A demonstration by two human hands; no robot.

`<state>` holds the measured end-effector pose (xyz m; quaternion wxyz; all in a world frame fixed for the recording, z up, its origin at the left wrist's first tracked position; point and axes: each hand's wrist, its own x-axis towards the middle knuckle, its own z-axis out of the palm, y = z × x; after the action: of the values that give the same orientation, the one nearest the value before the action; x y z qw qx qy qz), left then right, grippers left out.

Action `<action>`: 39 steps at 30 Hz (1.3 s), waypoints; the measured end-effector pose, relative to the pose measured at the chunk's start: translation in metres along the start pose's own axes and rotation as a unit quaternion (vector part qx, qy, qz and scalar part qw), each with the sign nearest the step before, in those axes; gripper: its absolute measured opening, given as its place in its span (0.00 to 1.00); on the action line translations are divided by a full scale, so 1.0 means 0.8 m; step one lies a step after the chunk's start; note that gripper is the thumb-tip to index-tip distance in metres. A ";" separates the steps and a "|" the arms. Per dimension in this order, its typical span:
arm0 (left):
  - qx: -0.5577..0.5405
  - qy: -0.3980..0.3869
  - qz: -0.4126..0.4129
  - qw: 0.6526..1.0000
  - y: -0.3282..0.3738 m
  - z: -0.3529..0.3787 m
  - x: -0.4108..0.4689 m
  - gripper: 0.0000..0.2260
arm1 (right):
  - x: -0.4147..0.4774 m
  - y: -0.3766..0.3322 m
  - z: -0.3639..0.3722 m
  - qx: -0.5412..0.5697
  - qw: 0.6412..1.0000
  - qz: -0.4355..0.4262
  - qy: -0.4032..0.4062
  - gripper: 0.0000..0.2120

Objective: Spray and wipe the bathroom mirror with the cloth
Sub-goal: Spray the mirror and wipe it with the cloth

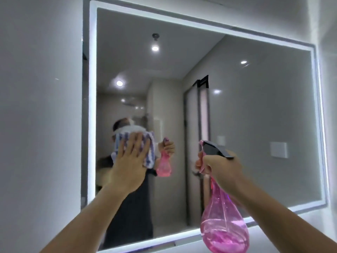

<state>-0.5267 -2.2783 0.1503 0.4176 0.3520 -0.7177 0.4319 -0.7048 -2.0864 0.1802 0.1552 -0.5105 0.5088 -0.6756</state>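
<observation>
While left hand [129, 162] presses cloth [149, 143] flat against mirror [255, 110], right hand [219, 169] grips spray bottle [224, 223].

Dark top [135, 212], apparently, in reflection

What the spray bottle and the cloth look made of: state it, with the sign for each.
Spray bottle: clear pink plastic, it seems, glossy; liquid and dip tube show through its wall. Cloth: soft textile, matte, probably terry or microfibre; striped blue and white, it bunches under the left hand.
</observation>
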 end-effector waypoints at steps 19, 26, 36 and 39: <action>-0.028 -0.121 0.305 0.944 0.053 0.033 -0.101 0.35 | -0.034 0.005 -0.083 -0.133 0.988 0.051 0.057 0.22; 0.026 0.034 -0.079 0.996 -0.013 0.003 0.065 0.32 | -0.024 0.020 -0.110 -0.114 0.993 0.027 0.002 0.17; 0.062 -0.066 0.274 0.957 0.239 0.098 -0.053 0.32 | 0.031 0.080 -0.171 -0.023 0.993 -0.022 -0.117 0.05; 0.027 -0.104 0.250 0.962 0.216 0.080 -0.039 0.25 | 0.044 0.096 -0.189 -0.008 0.988 -0.046 -0.147 0.10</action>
<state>-0.6831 -2.2671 0.0481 0.2100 0.2157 -0.8103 0.5028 -0.8714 -2.0652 0.1399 0.1928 -0.6286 0.4615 -0.5955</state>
